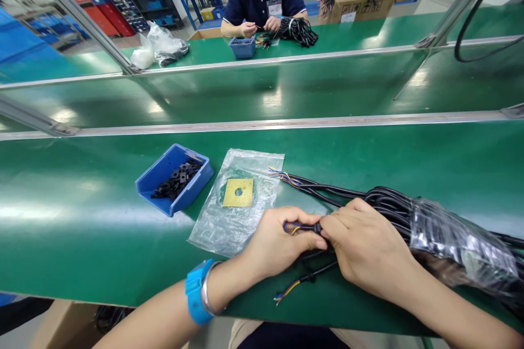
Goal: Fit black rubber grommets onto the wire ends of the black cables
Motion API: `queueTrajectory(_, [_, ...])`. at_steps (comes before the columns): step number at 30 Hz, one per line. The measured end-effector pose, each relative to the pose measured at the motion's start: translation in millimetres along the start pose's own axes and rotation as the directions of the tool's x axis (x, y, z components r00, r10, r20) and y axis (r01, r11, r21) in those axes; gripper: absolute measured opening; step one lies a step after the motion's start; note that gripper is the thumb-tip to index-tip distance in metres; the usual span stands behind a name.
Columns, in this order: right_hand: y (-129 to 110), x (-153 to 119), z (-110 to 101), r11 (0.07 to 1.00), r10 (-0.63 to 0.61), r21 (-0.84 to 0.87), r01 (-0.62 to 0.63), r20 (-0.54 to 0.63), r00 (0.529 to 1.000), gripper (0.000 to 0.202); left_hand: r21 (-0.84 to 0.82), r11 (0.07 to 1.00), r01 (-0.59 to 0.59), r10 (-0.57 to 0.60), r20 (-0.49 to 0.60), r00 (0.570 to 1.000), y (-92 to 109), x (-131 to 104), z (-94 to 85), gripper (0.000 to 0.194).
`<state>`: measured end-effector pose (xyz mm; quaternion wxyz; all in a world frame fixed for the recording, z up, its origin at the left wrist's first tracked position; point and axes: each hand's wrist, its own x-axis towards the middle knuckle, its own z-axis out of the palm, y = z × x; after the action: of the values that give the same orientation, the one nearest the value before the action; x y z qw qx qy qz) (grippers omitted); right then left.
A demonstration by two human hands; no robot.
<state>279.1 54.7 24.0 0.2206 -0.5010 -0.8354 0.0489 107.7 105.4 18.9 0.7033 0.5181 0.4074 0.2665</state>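
Near the front edge of the green bench, my left hand (282,240) pinches a small black clip (317,228) on a black cable, with blue and yellow wires showing inside its grip. Touching it, my right hand (364,245) is closed on the same cable, just right of the clip. Behind and to the right lies a bundle of black cables (385,199), partly wrapped in clear film (458,234). Below my hands another cable end (292,286) shows stripped coloured wires. A blue bin (176,179) holding small black parts stands at the left.
A clear plastic bag (213,218) with a yellow square piece (229,195) lies between the bin and the cables. Metal rails (245,126) cross beyond. Across the bench a person (264,0) handles wires beside a small blue bin (243,50). A cardboard box (61,327) is below left.
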Motion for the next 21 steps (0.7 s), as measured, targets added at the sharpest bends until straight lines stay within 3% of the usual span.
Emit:
queueTrajectory(3, [1.4,-1.0,-2.3,1.0,0.017,-0.009,-0.016,0.02,1.0,0.027,0.084,0.996,0.043,-0.051,0.099,0.994,8.8,4.7,-26.4,0.032])
queueTrajectory(8, [0.6,-1.1,-4.7,1.0,0.01,-0.023,-0.01,0.016,1.0,0.026,-0.094,0.995,-0.021,0.024,0.031,0.999,14.8,8.7,-56.2,0.025])
queueTrajectory(11, [-1.2,-0.5,-5.9,0.999,0.007,-0.035,-0.006,0.029,1.0,0.027,-0.151,0.985,-0.083,0.095,0.072,0.993,12.2,8.6,-54.9,0.037])
queueTrajectory(14, [-2.9,0.2,-7.4,0.998,-0.002,-0.057,0.004,0.03,1.0,0.025,-0.126,0.992,0.005,0.02,0.197,0.98,8.4,6.1,-46.0,0.044])
queueTrajectory(21, [-1.2,2.2,-6.2,0.994,-0.032,-0.106,0.037,0.042,0.999,0.024,-0.085,0.985,0.147,-0.135,0.134,0.982,4.4,3.3,-33.1,0.017])
